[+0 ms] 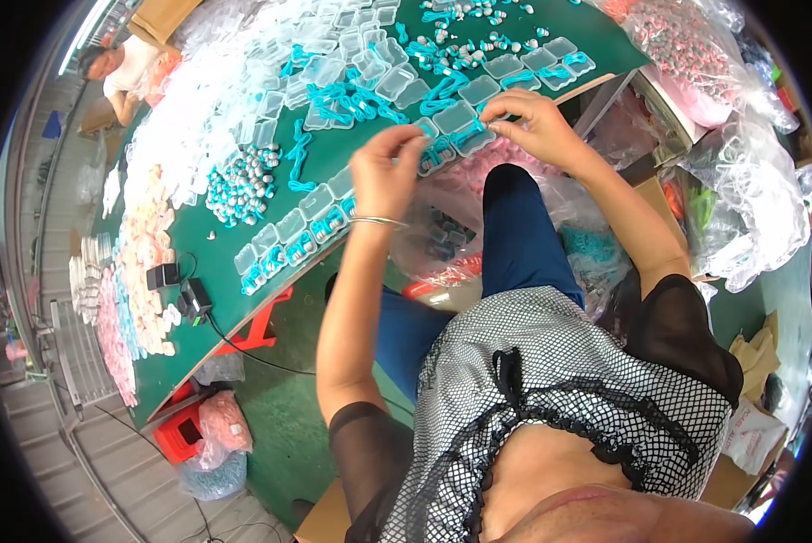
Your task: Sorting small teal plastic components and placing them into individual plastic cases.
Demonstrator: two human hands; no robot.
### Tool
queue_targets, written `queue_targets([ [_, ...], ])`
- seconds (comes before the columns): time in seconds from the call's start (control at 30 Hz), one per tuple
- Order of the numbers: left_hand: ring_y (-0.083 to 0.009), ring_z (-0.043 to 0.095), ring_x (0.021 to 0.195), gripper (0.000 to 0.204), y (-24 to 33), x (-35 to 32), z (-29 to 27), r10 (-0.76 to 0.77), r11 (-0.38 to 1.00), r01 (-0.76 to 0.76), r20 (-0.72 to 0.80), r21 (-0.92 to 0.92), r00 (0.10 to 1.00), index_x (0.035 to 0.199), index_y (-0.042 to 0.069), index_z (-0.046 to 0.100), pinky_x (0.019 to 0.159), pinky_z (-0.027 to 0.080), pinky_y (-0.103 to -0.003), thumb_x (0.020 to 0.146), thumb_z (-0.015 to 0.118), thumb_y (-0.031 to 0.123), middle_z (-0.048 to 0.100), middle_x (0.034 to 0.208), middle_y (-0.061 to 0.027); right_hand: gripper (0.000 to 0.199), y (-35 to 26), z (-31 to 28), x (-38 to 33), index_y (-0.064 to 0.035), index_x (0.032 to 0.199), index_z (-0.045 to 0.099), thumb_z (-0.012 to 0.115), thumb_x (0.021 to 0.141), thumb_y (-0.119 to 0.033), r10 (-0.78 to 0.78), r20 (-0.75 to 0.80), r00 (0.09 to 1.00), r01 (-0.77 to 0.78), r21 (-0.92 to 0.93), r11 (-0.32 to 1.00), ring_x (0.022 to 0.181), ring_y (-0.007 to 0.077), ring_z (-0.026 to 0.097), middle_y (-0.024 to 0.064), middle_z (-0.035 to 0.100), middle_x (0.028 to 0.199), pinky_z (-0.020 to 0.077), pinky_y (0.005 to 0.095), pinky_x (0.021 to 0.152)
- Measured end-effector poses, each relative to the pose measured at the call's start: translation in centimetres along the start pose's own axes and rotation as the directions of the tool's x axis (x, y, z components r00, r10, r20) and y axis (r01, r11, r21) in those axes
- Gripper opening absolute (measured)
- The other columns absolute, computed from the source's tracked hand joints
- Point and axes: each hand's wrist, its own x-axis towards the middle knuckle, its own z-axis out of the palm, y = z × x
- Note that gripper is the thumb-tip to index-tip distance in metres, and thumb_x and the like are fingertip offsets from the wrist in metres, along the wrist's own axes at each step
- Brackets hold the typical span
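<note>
A row of small clear plastic cases [454, 118], lids up, runs along the near table edge, with teal cords [468, 136] coiled in several of them. My left hand [383, 176] is over the row, its thumb and fingertips pinched together; whatever they hold is too small to make out. To its right, my right hand [544, 134] pinches at the end of a teal cord beside an open case. Loose teal cord bundles [356, 102] lie just beyond my hands. Left of them is a heap of small grey-and-teal plugs [241, 185].
Many clear cases [334, 41] are piled across the green table [202, 249]. Black adapters [191, 299] with a cable sit at its left end. Plastic bags [741, 190] crowd the right side. A red stool [259, 328] stands beneath. Another person [130, 72] is at far left.
</note>
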Motion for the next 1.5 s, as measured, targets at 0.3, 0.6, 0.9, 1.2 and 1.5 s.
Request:
queue_targets([
  [0.3,-0.0277,0.058,0.069,0.004,-0.9,-0.3,5.3,0.252,0.922,-0.24,0.0,0.304,0.968,0.077,0.008,0.066,0.063,0.044,-0.04,0.074,0.068,0.011,0.062,0.073,-0.0066,0.012,0.4,0.9,-0.7,-0.0119,0.085,0.064,0.066,0.074,-0.012,-0.139,-0.029,0.99,0.124,-0.304,0.945,0.091,0.0204,0.055,0.0,0.061,0.088,0.0338,0.0367,0.087],
  [0.6,-0.0287,0.052,0.096,0.007,-0.8,-0.3,6.3,0.235,0.796,-0.195,0.004,0.574,0.972,0.079,0.012,0.069,0.076,0.041,-0.042,0.072,0.069,0.012,0.06,0.101,-0.0045,0.011,0.1,0.9,-0.7,-0.0115,0.084,0.063,0.066,0.073,-0.012,-0.118,0.009,0.993,0.113,-0.381,0.918,0.092,0.0207,0.054,0.0009,0.059,0.087,0.0317,0.0376,0.089],
  [0.9,-0.0305,0.049,0.102,0.008,-0.6,-0.1,6.7,0.185,0.768,-0.152,0.012,0.623,0.983,0.079,0.014,0.071,0.081,0.038,-0.046,0.071,0.067,0.015,0.059,0.106,-0.0047,0.008,0.2,0.7,-0.4,-0.0115,0.081,0.062,0.065,0.073,-0.012,-0.112,0.04,0.993,0.118,-0.41,0.904,0.093,0.0202,0.053,0.0008,0.057,0.088,0.0315,0.038,0.088],
  [1.2,-0.0296,0.052,0.097,0.013,-0.4,0.0,6.3,0.162,0.763,-0.126,0.001,0.634,0.987,0.084,0.015,0.065,0.077,0.036,-0.046,0.07,0.065,0.013,0.06,0.1,-0.0049,0.005,-0.1,1.1,0.4,-0.013,0.079,0.062,0.061,0.074,-0.012,-0.061,0.072,0.996,0.087,-0.468,0.879,0.096,0.0209,0.052,0.0008,0.056,0.089,0.0298,0.045,0.09],
  [1.5,-0.0251,0.052,0.098,0.028,-0.3,-1.1,5.9,0.48,0.653,-0.421,0.086,0.63,0.873,0.095,0.017,0.065,0.08,0.035,-0.042,0.067,0.071,0.017,0.059,0.097,-0.0009,0.012,0.0,1.0,0.4,-0.0123,0.085,0.062,0.062,0.073,-0.014,-0.096,0.029,0.995,0.099,-0.466,0.879,0.095,0.0211,0.053,0.0009,0.057,0.089,0.0293,0.0448,0.091],
])
